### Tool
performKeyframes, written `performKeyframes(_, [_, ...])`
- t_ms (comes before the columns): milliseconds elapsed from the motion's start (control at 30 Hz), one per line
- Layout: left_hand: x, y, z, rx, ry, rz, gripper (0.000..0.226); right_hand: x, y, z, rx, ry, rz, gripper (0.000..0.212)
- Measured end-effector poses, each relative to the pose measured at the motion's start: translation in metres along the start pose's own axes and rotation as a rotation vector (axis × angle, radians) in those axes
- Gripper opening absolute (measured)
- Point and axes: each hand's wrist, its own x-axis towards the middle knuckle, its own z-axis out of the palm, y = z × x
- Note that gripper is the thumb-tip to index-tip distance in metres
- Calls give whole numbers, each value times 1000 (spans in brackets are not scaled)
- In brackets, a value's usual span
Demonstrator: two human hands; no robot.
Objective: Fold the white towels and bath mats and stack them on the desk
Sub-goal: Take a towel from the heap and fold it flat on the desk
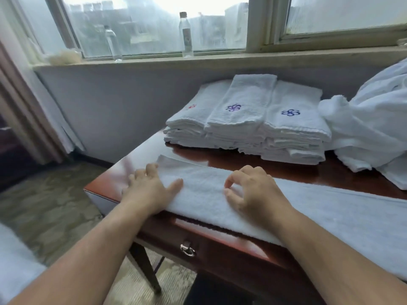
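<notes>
I have the towel (202, 194) lying as a long narrow strip along the front of the desk (242, 160), its left end close to the desk's left corner and the rest running off to the right, out of view. Its near edge sits right on the front lip, and further right it seems to hang over.

My left hand (147, 190) rests palm-down on the left end, fingers loosely bent over the end and the thumb out flat on the cloth. It is pressing rather than gripping. My right hand (253, 190) is over the strip a little way to the right, fingers curled and thumb and forefinger nearly meeting. From this angle I cannot tell if they are pinching a layer or just touching the pile.

I judge the next step is to fold the strip across its length. The worry is the glossy desk. If I lift one end without weight on the other, the whole strip may slide, and with the near edge already at the lip it could slip off the front. A pinch that catches only the top layer would pull the strip open and skew the edges.

The stack (246, 119) stands at the back, apart from the strip. The loose pile (370, 128) on the right lies near the strip's far side, so a wide sweep could drag it.
</notes>
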Motion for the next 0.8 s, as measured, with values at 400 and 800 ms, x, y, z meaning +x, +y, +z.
performKeyframes(400, [11, 8, -40, 139, -143, -31, 97, -1, 0, -2, 24, 6, 35, 11])
performKeyframes(800, [8, -8, -41, -708, -236, 120, 32, 0, -1, -2, 26, 8, 57, 9])
